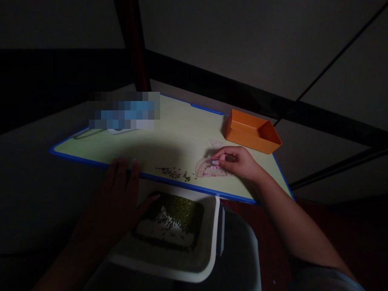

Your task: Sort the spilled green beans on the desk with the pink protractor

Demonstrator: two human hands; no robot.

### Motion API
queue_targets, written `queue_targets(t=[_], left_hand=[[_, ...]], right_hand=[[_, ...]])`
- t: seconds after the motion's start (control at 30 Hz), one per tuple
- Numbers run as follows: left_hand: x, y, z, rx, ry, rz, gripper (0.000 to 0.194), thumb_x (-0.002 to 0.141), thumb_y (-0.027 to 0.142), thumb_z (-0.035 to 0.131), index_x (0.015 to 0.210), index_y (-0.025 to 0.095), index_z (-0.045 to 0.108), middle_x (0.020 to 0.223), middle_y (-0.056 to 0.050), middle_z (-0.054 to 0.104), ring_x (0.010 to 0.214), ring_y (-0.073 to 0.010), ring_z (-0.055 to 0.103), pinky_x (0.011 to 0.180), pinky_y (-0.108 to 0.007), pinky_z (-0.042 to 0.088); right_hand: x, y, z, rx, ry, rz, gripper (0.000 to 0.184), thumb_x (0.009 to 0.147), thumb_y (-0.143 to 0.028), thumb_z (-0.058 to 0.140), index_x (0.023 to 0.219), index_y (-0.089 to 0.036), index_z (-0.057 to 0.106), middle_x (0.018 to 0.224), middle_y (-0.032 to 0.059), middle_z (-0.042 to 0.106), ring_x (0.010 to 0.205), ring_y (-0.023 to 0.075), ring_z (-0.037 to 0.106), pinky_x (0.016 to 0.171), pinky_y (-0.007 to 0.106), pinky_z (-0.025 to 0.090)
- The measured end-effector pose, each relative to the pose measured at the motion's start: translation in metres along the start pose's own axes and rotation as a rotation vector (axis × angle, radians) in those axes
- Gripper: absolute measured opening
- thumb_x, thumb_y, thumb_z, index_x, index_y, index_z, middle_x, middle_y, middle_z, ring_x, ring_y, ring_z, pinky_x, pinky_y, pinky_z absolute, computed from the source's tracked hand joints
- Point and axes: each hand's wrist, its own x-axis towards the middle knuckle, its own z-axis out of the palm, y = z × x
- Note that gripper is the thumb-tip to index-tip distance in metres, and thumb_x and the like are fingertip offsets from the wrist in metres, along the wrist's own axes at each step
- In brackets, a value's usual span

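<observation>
My right hand (238, 162) is closed in a pinch on a clear, pinkish protractor (206, 169), which lies low over the pale board (182, 133). Just left of the protractor, small greenish beans (174, 173) are scattered near the board's blue front edge. In deep shadow, my left hand (124, 190) has its fingers stretched out, their tips at that blue edge. Its thumb reaches to the rim area of a white plastic container (212, 242) below. Many more small green beans (182, 210) lie inside this container, heaped toward its far side.
An orange open-topped box (254, 133) stands at the board's back right corner. At the back left is a blurred-out bluish object (127, 113) on a white base. A dark stool-like surface (239, 242) is under the container. Walls rise behind the board.
</observation>
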Motion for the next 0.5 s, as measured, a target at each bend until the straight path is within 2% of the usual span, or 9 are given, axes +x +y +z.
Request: queue_targets(t=[0.33, 0.5], left_hand=[[-0.0001, -0.0008, 0.0009, 0.006, 0.014, 0.008, 0.091, 0.080, 0.063, 0.037, 0.146, 0.010, 0.004, 0.155, -0.025, 0.010, 0.144, -0.0381, 0.009, 0.113, -0.055, 0.026], [0.0001, -0.0019, 0.0025, 0.010, 0.001, 0.008, 0.094, 0.079, 0.065, 0.037, 0.146, 0.008, 0.005, 0.154, -0.027, 0.013, 0.144, -0.0387, 0.010, 0.112, -0.055, 0.028]], right_hand=[[0.0008, 0.0047, 0.0022, -0.032, 0.054, 0.003, 0.018, 0.076, -0.021, 0.065, 0.092, -0.013, 0.069, 0.063, -0.0014, 0.054, 0.055, 0.0085, 0.044, 0.051, 0.024, 0.034], [0.0035, 0.0074, 0.0063, -0.009, 0.005, -0.020, 0.017, 0.078, -0.020, 0.064, 0.093, -0.014, 0.068, 0.061, -0.0034, 0.052, 0.053, 0.0070, 0.043, 0.050, 0.023, 0.034]])
